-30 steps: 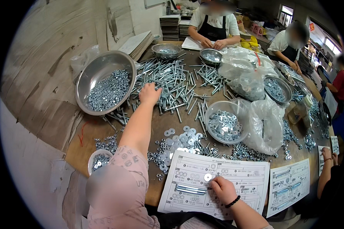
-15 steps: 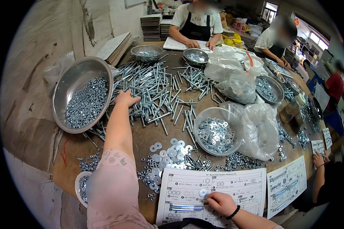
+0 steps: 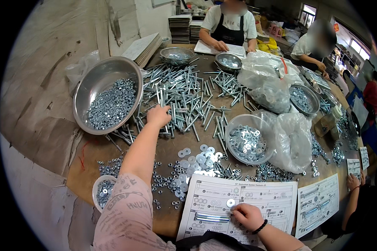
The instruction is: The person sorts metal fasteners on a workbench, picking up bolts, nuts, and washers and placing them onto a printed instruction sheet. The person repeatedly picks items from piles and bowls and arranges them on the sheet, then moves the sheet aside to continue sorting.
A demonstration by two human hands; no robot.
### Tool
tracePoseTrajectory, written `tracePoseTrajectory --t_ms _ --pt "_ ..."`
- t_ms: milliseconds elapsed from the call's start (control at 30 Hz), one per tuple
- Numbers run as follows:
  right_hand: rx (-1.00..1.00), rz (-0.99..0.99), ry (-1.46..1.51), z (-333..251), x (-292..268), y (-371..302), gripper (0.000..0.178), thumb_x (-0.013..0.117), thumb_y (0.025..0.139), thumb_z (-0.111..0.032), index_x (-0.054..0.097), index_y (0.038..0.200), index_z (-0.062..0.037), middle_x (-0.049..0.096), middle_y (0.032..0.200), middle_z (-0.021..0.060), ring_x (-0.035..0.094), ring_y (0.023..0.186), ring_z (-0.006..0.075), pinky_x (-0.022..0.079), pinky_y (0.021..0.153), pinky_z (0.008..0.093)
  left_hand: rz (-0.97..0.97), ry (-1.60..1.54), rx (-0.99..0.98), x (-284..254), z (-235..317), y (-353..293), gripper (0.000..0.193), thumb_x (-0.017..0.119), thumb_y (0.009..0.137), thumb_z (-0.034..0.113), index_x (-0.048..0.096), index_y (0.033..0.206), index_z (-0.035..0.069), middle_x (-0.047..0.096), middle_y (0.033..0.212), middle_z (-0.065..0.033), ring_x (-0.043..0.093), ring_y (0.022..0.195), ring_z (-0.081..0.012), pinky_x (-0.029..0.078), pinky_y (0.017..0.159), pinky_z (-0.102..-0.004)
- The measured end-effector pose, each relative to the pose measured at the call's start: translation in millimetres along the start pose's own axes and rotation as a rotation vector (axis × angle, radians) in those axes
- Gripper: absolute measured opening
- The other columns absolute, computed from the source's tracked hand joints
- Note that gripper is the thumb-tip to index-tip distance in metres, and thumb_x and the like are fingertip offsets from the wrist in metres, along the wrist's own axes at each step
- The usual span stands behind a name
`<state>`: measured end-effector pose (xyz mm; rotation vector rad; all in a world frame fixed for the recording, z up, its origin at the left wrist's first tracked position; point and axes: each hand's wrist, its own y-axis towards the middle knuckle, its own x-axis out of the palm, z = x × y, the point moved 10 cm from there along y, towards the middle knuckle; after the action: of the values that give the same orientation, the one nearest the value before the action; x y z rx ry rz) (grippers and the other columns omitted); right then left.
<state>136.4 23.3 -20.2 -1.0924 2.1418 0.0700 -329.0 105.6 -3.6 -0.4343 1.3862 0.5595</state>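
Note:
My left hand (image 3: 159, 116) reaches into the near left edge of a heap of long silver bolts (image 3: 184, 90). Its fingers bend down among them, and whatever they grip is hidden. My right hand (image 3: 248, 217), a black bead bracelet at its wrist, rests with curled fingers on a printed parts sheet (image 3: 276, 192). A large flat washer (image 3: 231, 203) lies on the sheet just beyond those fingertips; what the fingers enclose, if anything, is out of sight. Left of this hand, several bolts (image 3: 212, 217) lie side by side on the sheet.
A tilted steel bowl of nuts (image 3: 81, 104) stands left of the bolts. Loose washers (image 3: 192, 161) and a plastic tub of washers (image 3: 266, 142) lie nearer. Beside the tub is a clear plastic bag (image 3: 293, 138). A white bowl (image 3: 97, 196) sits by my left sleeve. Co-workers sit across and at right.
The whole view has shifted, so things sit further right in the picture. My left hand stays at the bolt heap, its fingers slightly more curled. The right hand remains beside the washer.

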Motion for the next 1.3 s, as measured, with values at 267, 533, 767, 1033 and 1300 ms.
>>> tracePoseTrajectory --t_ms 267,533,767,1033,1300 --pt "-0.010 0.051 0.034 3 0 -5 0.021 0.060 0.081 -0.027 0.064 0.088 -0.0072 0.063 0.072 0.0093 0.061 0.066 0.0247 0.048 0.060 0.0323 -0.023 -0.059 0.144 -2 51 -76 0.040 0.056 0.072 0.020 0.060 0.111 0.027 0.056 0.099 -0.0096 0.058 0.091 -0.0293 0.047 0.081 -0.0395" --pt "-0.020 0.085 0.063 2 -4 -3 0.022 0.060 0.082 -0.026 0.063 0.087 -0.0051 0.063 0.071 0.0103 0.061 0.066 0.0239 0.047 0.061 0.0323 -0.050 -0.151 0.216 -6 67 -127 0.044 0.059 0.071 0.018 0.056 0.115 0.023 0.056 0.101 -0.0084 0.058 0.090 -0.0303 0.047 0.080 -0.0405" --pt "-0.037 0.102 0.062 2 -4 -4 0.021 0.059 0.082 -0.025 0.063 0.086 -0.0048 0.063 0.071 0.0105 0.060 0.066 0.0252 0.047 0.061 0.0334 0.056 -0.353 0.006 -36 33 -142 0.034 0.059 0.071 0.021 0.061 0.104 0.013 0.064 0.094 -0.0129 0.060 0.088 -0.0304 0.047 0.077 -0.0394" --pt "-0.063 0.114 0.051 1 -3 -6 0.021 0.060 0.082 -0.025 0.062 0.087 -0.0054 0.063 0.072 0.0102 0.060 0.066 0.0248 0.047 0.061 0.0331 0.249 -0.252 0.281 -64 52 -150 0.045 0.064 0.073 0.016 0.055 0.117 0.009 0.049 0.123 -0.0124 0.049 0.110 -0.0303 0.041 0.093 -0.0378" --pt "-0.061 0.109 0.048 -1 -3 -6 0.023 0.057 0.083 -0.027 0.062 0.088 -0.0054 0.063 0.074 0.0108 0.060 0.069 0.0266 0.047 0.063 0.0345 -0.011 0.244 0.587 3 141 -118 0.044 0.054 0.077 0.004 0.057 0.118 0.020 0.042 0.134 -0.0081 0.031 0.130 -0.0262 0.027 0.104 -0.0484"
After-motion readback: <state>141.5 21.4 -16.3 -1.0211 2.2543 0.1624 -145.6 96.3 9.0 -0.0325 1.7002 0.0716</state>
